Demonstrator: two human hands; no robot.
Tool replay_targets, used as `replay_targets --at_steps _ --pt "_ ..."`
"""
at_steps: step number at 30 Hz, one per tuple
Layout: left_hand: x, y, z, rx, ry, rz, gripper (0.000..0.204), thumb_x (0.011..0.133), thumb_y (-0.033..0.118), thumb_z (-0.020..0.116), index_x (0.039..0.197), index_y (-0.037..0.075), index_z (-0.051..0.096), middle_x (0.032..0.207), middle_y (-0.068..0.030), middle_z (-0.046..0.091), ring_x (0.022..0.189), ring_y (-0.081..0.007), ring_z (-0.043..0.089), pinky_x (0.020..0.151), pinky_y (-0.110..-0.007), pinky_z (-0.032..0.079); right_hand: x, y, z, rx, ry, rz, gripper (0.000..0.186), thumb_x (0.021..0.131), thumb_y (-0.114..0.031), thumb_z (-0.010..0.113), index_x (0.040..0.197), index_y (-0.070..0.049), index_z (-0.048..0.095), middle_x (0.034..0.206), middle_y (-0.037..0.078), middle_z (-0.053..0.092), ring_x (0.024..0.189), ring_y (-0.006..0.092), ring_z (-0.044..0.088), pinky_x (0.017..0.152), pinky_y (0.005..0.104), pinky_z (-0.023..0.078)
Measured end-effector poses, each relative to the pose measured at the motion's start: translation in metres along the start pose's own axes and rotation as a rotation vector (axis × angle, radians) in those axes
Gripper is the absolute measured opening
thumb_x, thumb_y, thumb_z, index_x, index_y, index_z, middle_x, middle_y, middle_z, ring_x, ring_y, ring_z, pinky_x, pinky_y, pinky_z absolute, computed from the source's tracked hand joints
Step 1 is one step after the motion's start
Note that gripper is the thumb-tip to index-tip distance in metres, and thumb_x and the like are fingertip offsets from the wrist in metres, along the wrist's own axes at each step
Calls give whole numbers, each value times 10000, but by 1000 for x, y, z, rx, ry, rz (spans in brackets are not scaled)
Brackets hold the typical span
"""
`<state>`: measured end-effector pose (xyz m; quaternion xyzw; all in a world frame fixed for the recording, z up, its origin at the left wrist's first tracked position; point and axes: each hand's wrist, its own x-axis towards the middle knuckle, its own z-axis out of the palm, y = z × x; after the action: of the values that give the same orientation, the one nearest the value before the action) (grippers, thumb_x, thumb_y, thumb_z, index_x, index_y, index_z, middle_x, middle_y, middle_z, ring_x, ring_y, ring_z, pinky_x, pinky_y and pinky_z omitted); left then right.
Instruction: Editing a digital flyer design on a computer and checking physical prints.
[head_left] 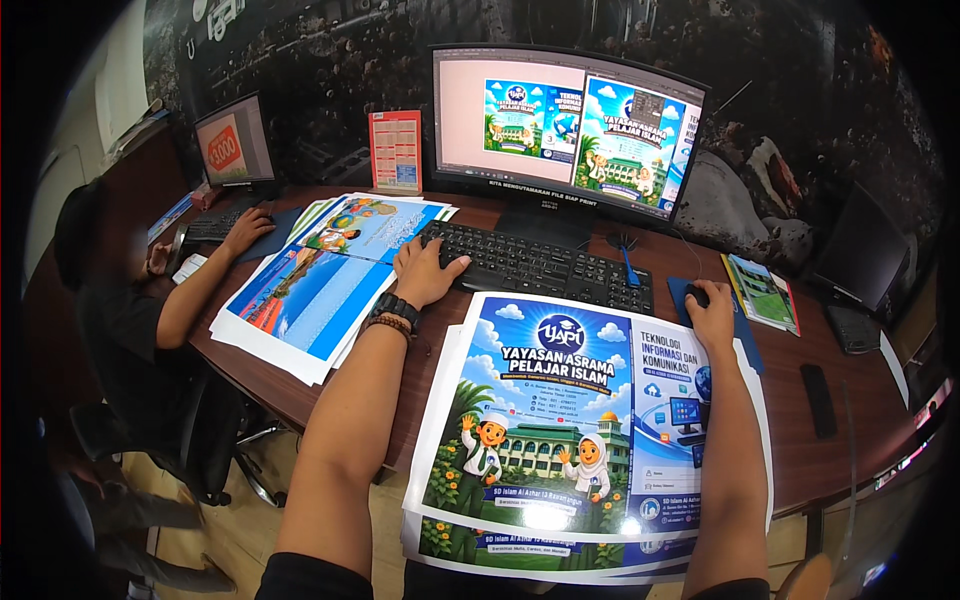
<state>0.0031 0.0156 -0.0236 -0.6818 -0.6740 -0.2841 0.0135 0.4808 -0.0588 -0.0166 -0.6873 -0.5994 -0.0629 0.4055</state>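
My left hand rests at the left end of a black keyboard, fingers spread over the keys and thumb stretched to the right. A dark watch and beaded bracelets circle that wrist. Farther right, my right hand is curled over a dark computer mouse on a blue mouse pad. Below the keyboard, between my forearms, lies a stack of glossy colour prints with two cartoon children and a green building; my right forearm covers part of it. Behind the keyboard a monitor displays the same artwork.
Another stack of blue prints lies left of my left arm. A red-framed calendar stands behind it. At left, a co-worker's hand is near a second keyboard. Booklets, a black phone-like slab and another monitor are at right.
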Motion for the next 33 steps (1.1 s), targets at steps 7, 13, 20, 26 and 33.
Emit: replay_targets --at_steps 7,13,20,26,33 --pt "1 2 0 1 22 10 765 842 619 617 1332 35 560 1408 -267 432 1335 -422 346 1118 -516 244 1 2 -1 20 8 -24 357 801 -195 685 1130 -60 663 1168 150 549 1099 341 569 955 404 460" --pt "1 1 2 7 27 7 752 844 617 616 1331 46 564 1409 -268 430 1334 -424 349 1117 -520 245 1 0 0 16 -22 -30 351 805 -204 691 1130 -74 665 1166 151 548 1113 342 558 959 406 455" --pt "0 2 0 -1 17 5 745 844 619 615 1332 57 568 1406 -274 427 1332 -430 353 1118 -522 241 0 3 1 17 -15 -34 351 812 -207 693 1133 -70 665 1168 156 547 1108 346 560 955 407 457" --pt "-1 5 -5 -64 -35 -20 734 846 592 632 1355 70 551 1445 -282 365 1367 -442 272 1129 -539 171 -1 -1 0 10 -2 1 349 815 -206 691 1133 -63 667 1177 159 544 1106 350 565 955 407 459" --pt "-1 3 -3 -130 -6 45 516 849 546 653 1256 230 659 1443 -273 378 1367 -442 272 1117 -569 166 0 0 1 13 1 0 340 800 -193 690 1112 -62 670 1175 162 541 1112 352 559 961 406 455"
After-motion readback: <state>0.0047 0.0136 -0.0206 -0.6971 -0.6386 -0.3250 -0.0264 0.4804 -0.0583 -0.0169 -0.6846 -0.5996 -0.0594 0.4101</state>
